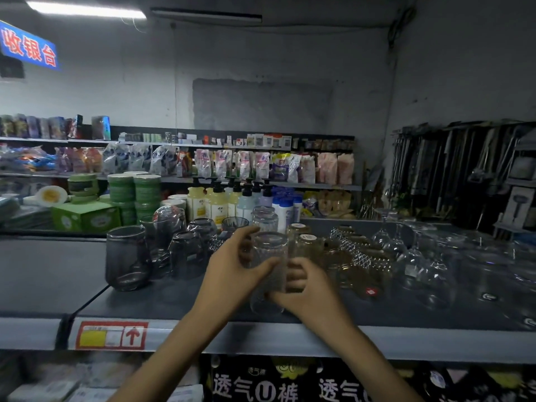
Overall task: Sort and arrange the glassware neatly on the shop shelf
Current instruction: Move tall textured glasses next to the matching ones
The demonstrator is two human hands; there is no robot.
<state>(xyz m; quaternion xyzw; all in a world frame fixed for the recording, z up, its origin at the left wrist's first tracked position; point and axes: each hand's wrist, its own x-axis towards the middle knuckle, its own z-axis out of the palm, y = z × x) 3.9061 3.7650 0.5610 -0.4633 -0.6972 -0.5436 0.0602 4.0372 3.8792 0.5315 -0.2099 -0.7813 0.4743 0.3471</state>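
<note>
A clear textured glass [268, 250] stands upside down on another clear glass [262, 303] on the grey shelf [162, 300]. My left hand [232, 262] grips the upper glass from the left, thumb in front. My right hand [304, 288] curls its fingers round the same stack from the right. Smoky grey tumblers [127, 256] stand to the left. Amber diamond-cut glasses [356, 256] lie in rows to the right. Clear wine glasses [417, 256] fill the far right.
A lidded glass jar [264, 217] and pump bottles [217, 201] stand behind the glassware. Green stacked bowls [135, 195] and a green box [87, 217] sit at the back left. The shelf's front edge carries a red price label [111, 335].
</note>
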